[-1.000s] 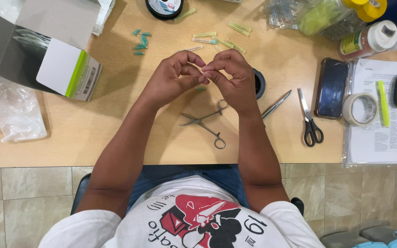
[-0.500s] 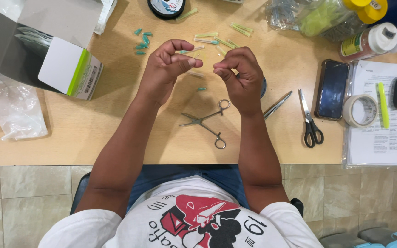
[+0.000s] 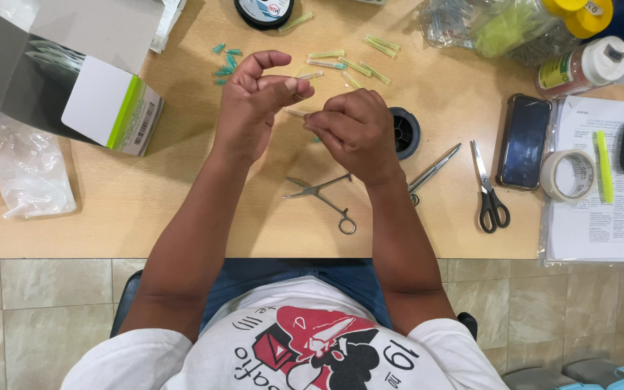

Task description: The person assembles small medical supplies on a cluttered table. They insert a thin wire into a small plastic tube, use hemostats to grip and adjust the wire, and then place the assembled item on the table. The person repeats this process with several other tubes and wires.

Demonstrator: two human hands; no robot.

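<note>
Both hands raised above the light wooden tabletop (image 3: 182, 217), near its middle. Left hand (image 3: 258, 101) half curled, thumb and forefinger arched apart, nothing clearly gripped between them. Right hand (image 3: 355, 130) closed, fingertips pinched on a thin pale tube-like piece (image 3: 299, 113) that pokes out toward the left hand; too small to tell more about it.

Just below the hands, flat on the wood, a pair of steel forceps with ring handles (image 3: 323, 198), jaws pointing left. Beside the right wrist, a second slim steel tool (image 3: 435, 167) lying slantwise, and next to it black-handled scissors (image 3: 487, 191). Behind the right hand, a small round black spool (image 3: 404, 132), partly hidden.

Further back, scattered pale green and clear tubes (image 3: 359, 61) and small teal caps (image 3: 227, 61). At far left, an open grey-and-white cardboard box with a green stripe (image 3: 102, 108) and crumpled clear plastic bags (image 3: 27, 170). At right, a dark smartphone (image 3: 523, 141), a roll of translucent tape (image 3: 570, 175) and printed papers (image 3: 601, 217).
</note>
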